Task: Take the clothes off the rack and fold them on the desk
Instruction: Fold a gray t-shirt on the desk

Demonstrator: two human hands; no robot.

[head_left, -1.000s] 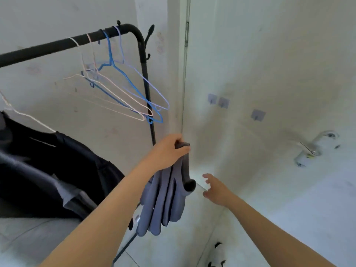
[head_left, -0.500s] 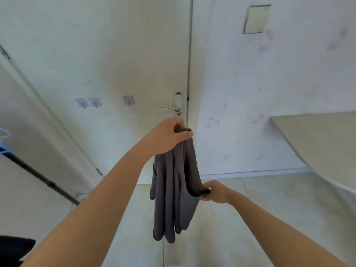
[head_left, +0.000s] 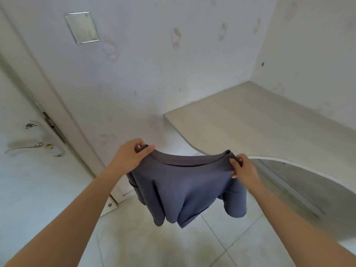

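A dark grey-blue garment (head_left: 185, 191) hangs in the air in front of me, spread between both hands by its top edge. My left hand (head_left: 131, 157) pinches the left end of that edge. My right hand (head_left: 242, 168) grips the right end. The cloth droops in folds above the tiled floor. The light wooden desk (head_left: 260, 122) lies ahead to the right, its curved front edge just beyond my right hand. The rack is out of view.
A white door (head_left: 28, 180) with a curved handle (head_left: 34, 146) stands at the left. A marked white wall with a small metal panel (head_left: 81, 27) is straight ahead. Pale floor tiles (head_left: 154, 245) lie below the garment.
I have turned right, away from the rack and door, toward the desk. The garment, bunched in my left hand before, is now stretched wide between both hands.
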